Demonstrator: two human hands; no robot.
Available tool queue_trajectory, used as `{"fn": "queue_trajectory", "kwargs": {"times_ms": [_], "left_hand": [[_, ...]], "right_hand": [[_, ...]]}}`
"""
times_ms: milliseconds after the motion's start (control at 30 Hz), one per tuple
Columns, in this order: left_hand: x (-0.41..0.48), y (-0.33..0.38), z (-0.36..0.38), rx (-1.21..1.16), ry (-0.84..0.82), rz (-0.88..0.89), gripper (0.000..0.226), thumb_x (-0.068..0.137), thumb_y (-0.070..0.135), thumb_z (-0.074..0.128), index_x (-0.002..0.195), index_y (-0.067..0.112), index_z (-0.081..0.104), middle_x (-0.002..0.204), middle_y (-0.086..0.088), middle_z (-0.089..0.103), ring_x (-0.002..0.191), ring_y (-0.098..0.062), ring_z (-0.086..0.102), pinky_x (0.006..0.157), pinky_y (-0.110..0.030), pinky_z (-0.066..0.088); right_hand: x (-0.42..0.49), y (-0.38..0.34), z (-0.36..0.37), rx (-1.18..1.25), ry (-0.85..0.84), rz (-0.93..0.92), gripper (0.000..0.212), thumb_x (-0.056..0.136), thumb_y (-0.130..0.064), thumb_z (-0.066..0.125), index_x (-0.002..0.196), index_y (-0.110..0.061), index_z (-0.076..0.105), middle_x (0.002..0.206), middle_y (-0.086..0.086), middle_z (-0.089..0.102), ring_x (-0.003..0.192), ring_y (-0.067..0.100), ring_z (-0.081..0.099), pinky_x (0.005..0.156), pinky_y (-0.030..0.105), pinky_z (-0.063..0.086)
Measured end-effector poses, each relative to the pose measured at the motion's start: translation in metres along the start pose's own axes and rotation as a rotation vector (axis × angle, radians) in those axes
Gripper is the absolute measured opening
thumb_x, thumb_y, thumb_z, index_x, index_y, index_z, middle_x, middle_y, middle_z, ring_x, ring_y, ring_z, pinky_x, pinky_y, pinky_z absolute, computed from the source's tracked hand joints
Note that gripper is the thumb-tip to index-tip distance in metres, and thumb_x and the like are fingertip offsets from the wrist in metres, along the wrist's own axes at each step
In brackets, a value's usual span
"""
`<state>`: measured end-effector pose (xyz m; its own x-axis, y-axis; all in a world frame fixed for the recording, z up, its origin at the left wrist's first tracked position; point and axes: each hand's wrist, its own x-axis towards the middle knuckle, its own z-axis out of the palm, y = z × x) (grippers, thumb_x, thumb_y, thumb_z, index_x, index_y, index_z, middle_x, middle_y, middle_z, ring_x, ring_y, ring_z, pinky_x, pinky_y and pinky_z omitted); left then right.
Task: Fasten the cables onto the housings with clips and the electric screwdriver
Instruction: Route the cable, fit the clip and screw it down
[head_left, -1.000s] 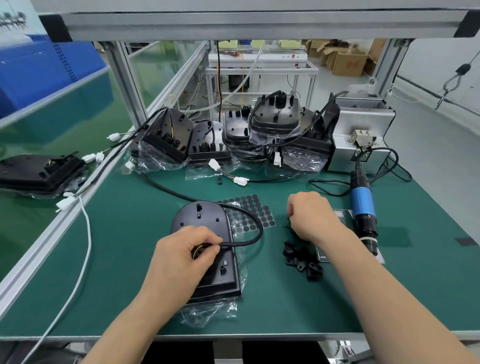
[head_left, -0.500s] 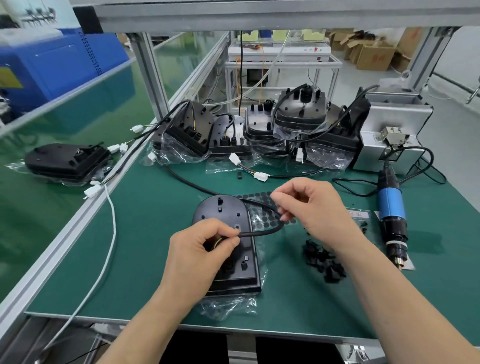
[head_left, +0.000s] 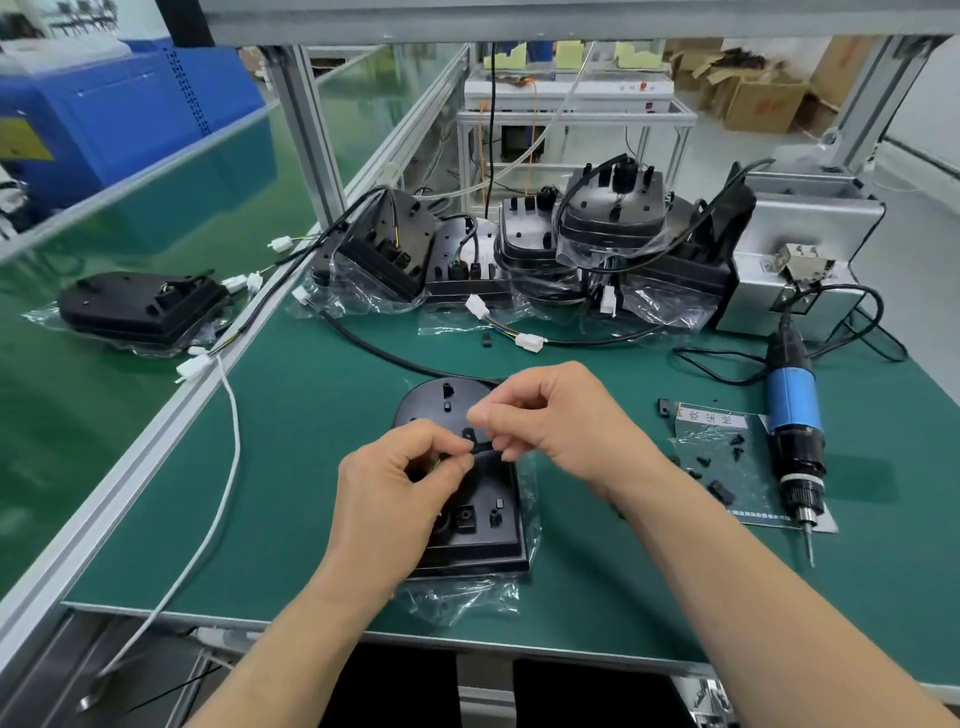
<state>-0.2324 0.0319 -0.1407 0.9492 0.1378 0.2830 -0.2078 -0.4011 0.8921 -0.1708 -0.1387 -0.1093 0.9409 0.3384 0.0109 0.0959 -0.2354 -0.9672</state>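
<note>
A black housing (head_left: 483, 525) lies flat on the green mat, on its clear plastic bag. Its black cable (head_left: 384, 354) runs off to the back left. My left hand (head_left: 400, 488) pinches the cable close to where it enters the housing. My right hand (head_left: 561, 415) pinches the same cable just to the right, over the housing's middle, with a small black clip (head_left: 480, 446) showing between the two hands. Loose black clips (head_left: 719, 491) lie on a printed sheet at the right. The blue electric screwdriver (head_left: 795, 415) lies beside them, tip toward me.
A pile of bagged black housings (head_left: 519, 249) with cables and white connectors stands along the back. A grey metal box (head_left: 800, 249) sits at the back right. Another housing (head_left: 140, 306) rests on the left conveyor. A white cable (head_left: 228, 467) hangs over the left rail.
My right hand came from the clip pile over to the housing and took the cable next to my left hand. The view has tilted and moved closer.
</note>
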Motion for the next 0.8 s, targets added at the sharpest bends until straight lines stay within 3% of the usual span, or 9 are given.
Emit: {"fn": "queue_trajectory", "kwargs": {"times_ms": [33, 133, 233, 300, 400, 500, 567, 667, 800], "left_hand": [[-0.0002, 0.0003, 0.0001, 0.0, 0.001, 0.002, 0.024, 0.079, 0.004, 0.08, 0.074, 0.027, 0.074, 0.068, -0.002, 0.067, 0.063, -0.023, 0.056, 0.062, -0.025, 0.046], [-0.0003, 0.0005, 0.0009, -0.003, 0.004, -0.003, 0.024, 0.079, 0.004, 0.08, 0.074, 0.026, 0.074, 0.07, -0.005, 0.069, 0.066, -0.025, 0.059, 0.064, -0.028, 0.049], [0.0, -0.0002, 0.0009, 0.001, 0.007, -0.004, 0.026, 0.079, 0.003, 0.08, 0.074, 0.027, 0.074, 0.073, -0.003, 0.07, 0.067, -0.024, 0.06, 0.065, -0.025, 0.049], [-0.0005, -0.0002, 0.001, -0.002, 0.01, -0.003, 0.027, 0.079, 0.003, 0.08, 0.074, 0.028, 0.074, 0.073, -0.001, 0.071, 0.068, -0.023, 0.06, 0.065, -0.023, 0.049], [-0.0011, 0.0003, 0.0016, -0.012, 0.017, -0.009, 0.027, 0.079, 0.002, 0.079, 0.075, 0.028, 0.074, 0.074, -0.002, 0.071, 0.07, -0.025, 0.062, 0.069, -0.03, 0.051], [-0.0016, 0.0009, 0.0008, -0.028, 0.016, 0.006, 0.027, 0.079, 0.0, 0.079, 0.075, 0.026, 0.075, 0.077, 0.003, 0.073, 0.073, -0.025, 0.064, 0.072, -0.03, 0.053], [-0.0021, 0.0011, 0.0001, -0.042, 0.02, 0.022, 0.028, 0.078, -0.002, 0.079, 0.076, 0.026, 0.075, 0.078, 0.006, 0.074, 0.074, -0.023, 0.066, 0.074, -0.028, 0.055], [-0.0039, 0.0015, 0.001, -0.057, 0.042, 0.044, 0.031, 0.078, -0.003, 0.079, 0.077, 0.027, 0.075, 0.081, 0.01, 0.075, 0.075, -0.018, 0.068, 0.075, -0.023, 0.055], [-0.0053, 0.0006, 0.0021, -0.055, 0.068, 0.076, 0.034, 0.077, -0.005, 0.079, 0.078, 0.029, 0.075, 0.082, 0.015, 0.074, 0.077, -0.013, 0.069, 0.076, -0.017, 0.053]], "right_hand": [[-0.001, -0.0002, -0.0013, 0.043, -0.033, 0.021, 0.001, 0.083, -0.014, 0.078, 0.082, -0.014, 0.078, 0.069, 0.005, 0.072, 0.063, 0.014, 0.067, 0.066, 0.025, 0.056], [-0.0028, -0.0007, -0.0039, 0.031, -0.074, 0.022, 0.015, 0.087, -0.003, 0.07, 0.096, -0.012, 0.078, 0.075, 0.004, 0.073, 0.069, 0.01, 0.07, 0.073, 0.023, 0.057], [-0.0036, -0.0038, -0.0021, -0.006, -0.055, -0.01, 0.017, 0.087, 0.002, 0.068, 0.095, -0.012, 0.074, 0.079, 0.011, 0.074, 0.067, 0.013, 0.069, 0.068, 0.022, 0.056], [-0.0029, -0.0045, -0.0023, -0.015, -0.046, -0.026, 0.012, 0.083, 0.0, 0.073, 0.086, -0.011, 0.071, 0.074, 0.01, 0.074, 0.066, 0.015, 0.069, 0.065, 0.024, 0.054], [-0.0018, -0.0033, -0.0032, -0.054, -0.057, -0.04, 0.007, 0.079, -0.011, 0.08, 0.077, -0.015, 0.074, 0.069, 0.001, 0.072, 0.064, 0.01, 0.064, 0.064, 0.024, 0.051], [-0.0017, -0.0017, -0.0012, -0.085, -0.065, -0.046, 0.007, 0.075, -0.018, 0.083, 0.075, -0.02, 0.076, 0.07, -0.01, 0.068, 0.064, 0.011, 0.052, 0.065, 0.027, 0.044], [-0.0013, -0.0025, -0.0003, -0.064, -0.071, -0.048, 0.008, 0.076, -0.016, 0.083, 0.073, -0.019, 0.076, 0.074, -0.002, 0.068, 0.069, 0.013, 0.051, 0.068, 0.028, 0.043], [-0.0013, -0.0044, -0.0014, -0.003, -0.113, -0.039, 0.007, 0.078, -0.007, 0.08, 0.079, -0.008, 0.073, 0.088, 0.015, 0.074, 0.078, 0.012, 0.063, 0.078, 0.024, 0.051], [-0.0014, -0.007, -0.0027, -0.007, -0.12, -0.009, 0.01, 0.08, -0.005, 0.079, 0.083, 0.0, 0.072, 0.089, 0.02, 0.073, 0.078, 0.018, 0.064, 0.087, 0.04, 0.055]]}}
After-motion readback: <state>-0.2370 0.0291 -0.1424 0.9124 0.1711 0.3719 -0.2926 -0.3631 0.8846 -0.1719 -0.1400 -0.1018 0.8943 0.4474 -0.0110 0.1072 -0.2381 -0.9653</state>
